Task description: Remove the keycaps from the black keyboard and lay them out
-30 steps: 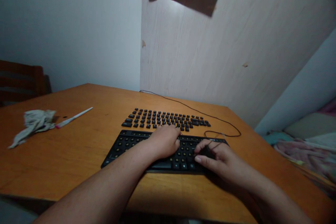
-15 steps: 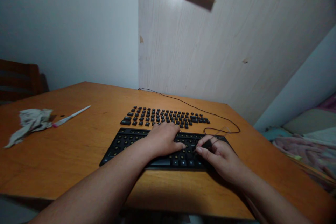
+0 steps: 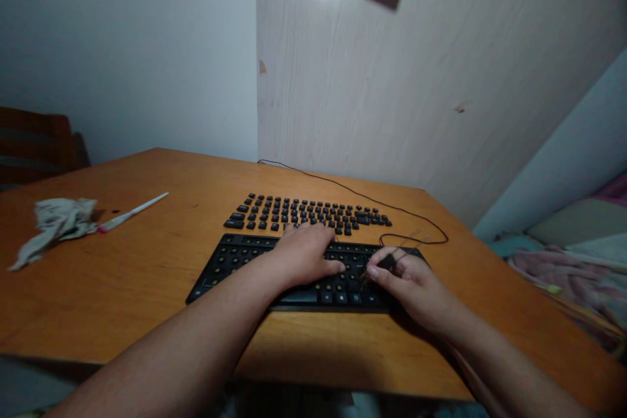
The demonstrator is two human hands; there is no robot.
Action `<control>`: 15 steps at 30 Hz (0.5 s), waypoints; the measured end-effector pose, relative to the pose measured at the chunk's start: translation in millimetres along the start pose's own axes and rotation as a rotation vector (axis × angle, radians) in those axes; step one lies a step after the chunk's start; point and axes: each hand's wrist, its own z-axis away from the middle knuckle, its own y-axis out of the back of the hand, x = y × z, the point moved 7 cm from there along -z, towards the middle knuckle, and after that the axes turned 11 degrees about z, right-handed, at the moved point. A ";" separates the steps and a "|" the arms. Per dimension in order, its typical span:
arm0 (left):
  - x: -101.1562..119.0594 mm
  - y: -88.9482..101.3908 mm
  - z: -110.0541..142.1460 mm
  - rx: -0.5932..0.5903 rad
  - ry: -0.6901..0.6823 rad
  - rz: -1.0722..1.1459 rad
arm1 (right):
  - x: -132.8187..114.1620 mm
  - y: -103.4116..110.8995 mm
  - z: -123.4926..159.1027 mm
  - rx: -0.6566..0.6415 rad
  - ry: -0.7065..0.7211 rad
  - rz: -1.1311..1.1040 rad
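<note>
A black keyboard (image 3: 298,298) lies on the wooden table, many of its keys removed so that the small switch stems show. My left hand (image 3: 306,251) rests across its middle, palm down and fingers stretched toward the far edge, with the thumb out to the right. Between the thumb and fingers of my right hand (image 3: 409,281) is a wire keycap puller (image 3: 387,262) with a dark middle. Its thin wire tips point down at the right part of the keyboard; whether they grip a key I cannot tell. Loose black keycaps (image 3: 294,212) are laid out in rows behind the keyboard.
A black cable (image 3: 337,185) curves over the table (image 3: 196,176) behind and right of the keycaps. At the left lie a crumpled pale cloth (image 3: 61,219) and a white brush-like stick (image 3: 140,210). A wooden chair (image 3: 36,144) stands far left, and bedding (image 3: 563,281) is at right.
The view has tilted slightly, so everything sits a little higher. My right hand has turned a little with the puller; my left hand stays on the keyboard.
</note>
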 end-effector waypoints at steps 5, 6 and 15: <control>-0.3 0.0 0.2 0.006 0.006 -0.001 | -3.6 0.7 2.1 0.014 0.036 0.019; -0.3 0.3 0.2 0.008 0.008 -0.001 | -6.2 1.3 3.3 0.020 0.054 0.058; 0.1 0.7 -0.1 0.006 0.015 0.015 | -12.8 3.4 7.9 0.066 0.095 0.289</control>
